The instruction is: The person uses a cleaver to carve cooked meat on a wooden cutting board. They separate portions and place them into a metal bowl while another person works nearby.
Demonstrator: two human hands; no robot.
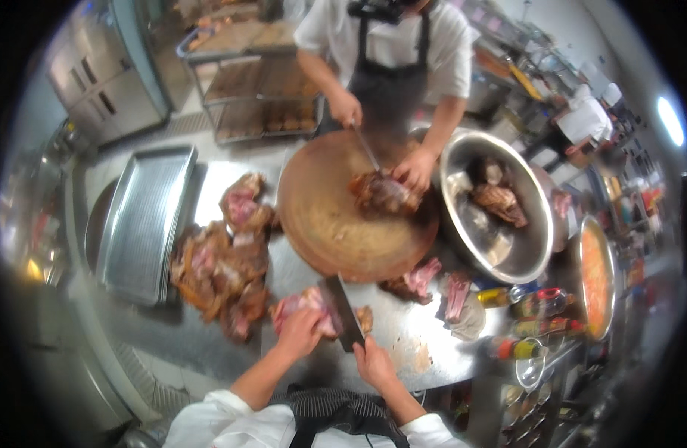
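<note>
My right hand (375, 361) grips the handle end of a cleaver (343, 313), whose broad blade slants up and away to the left. Beneath my left hand (301, 331) lies a piece of raw meat (298, 305), pressed against the steel table (405, 358). The blade stands along the right side of this piece; whether its edge is inside the meat I cannot tell. A smaller brown chunk (365, 319) shows just right of the blade. To the left rests a heap of browned meat pieces (223, 274).
Across the table a co-worker (394, 61) holds a knife against meat (385, 193) on a round wooden chopping block (332, 224). A large steel bowl (472, 246) with meat stands at right, near several bottles (539, 302). Stacked metal trays (139, 229) lie at left.
</note>
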